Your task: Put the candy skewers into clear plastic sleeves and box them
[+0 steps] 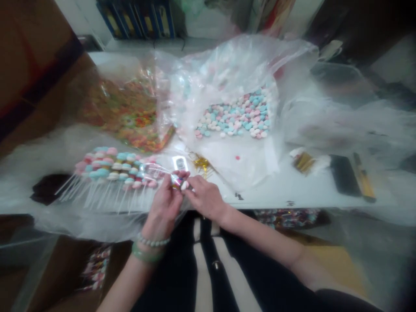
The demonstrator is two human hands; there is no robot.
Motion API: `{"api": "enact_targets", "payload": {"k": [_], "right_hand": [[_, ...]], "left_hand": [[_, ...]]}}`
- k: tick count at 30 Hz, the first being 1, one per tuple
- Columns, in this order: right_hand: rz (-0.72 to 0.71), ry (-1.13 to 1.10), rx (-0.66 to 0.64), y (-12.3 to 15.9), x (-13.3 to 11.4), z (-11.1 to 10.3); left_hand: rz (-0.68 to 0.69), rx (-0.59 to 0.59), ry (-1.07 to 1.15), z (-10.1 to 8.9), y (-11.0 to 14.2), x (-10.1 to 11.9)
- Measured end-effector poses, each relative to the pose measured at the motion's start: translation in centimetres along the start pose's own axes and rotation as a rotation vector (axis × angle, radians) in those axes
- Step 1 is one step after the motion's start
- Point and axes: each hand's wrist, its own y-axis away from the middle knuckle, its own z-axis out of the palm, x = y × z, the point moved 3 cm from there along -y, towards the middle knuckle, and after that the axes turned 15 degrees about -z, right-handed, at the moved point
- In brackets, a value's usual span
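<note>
- My L hand point(161, 206) & R hand point(204, 198) both narrow, pinching small candy point(184, 185) together, just above table point(292, 190)
- Candy sticks point(110, 169) in rows just left of hands
- Pastel tablets point(237, 117) in clear bag beyond hands

Two hands point(204, 198), two bracelets point(148, 248) and one lone pink candy point(237, 157) (the other candies point(234, 115) defy counting).

"Where is the right hand point(205, 198) finding room?"

"Toward the lap point(182, 264), past the table edge point(286, 204)."

"And what's blocking it?"

"Candy sticks point(108, 173) are crowding its left; a plastic bag point(227, 86) is bulging ahead."
</note>
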Motion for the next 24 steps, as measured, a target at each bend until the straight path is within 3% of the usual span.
{"api": "enact_targets", "payload": {"k": [7, 10, 16, 19, 24], "right_hand": [[0.157, -0.052, 0.081, -0.3, 0.8, 0.0], [0.231, 0.024, 0.061, -0.5, 1.2, 0.1], [0.185, 0.114, -0.018, -0.3, 0.8, 0.7], [0.226, 0.027, 0.013, -0.2, 0.8, 0.6], [0.337, -0.316, 0.081, -0.5, 1.5, 0.1]], "left_hand": [[0.062, -0.009, -0.04, -0.8, -0.8, -0.9], [0.124, -0.03, -0.064, -1.3, -1.4, -1.6], [0.11, -0.054, -0.072, -2.1, -2.3, -2.9], [0.116, -0.046, -0.033, -1.9, -2.3, -3.1], [0.115, 0.031, 0.035, -1.0, -1.7, -2.6]]}}
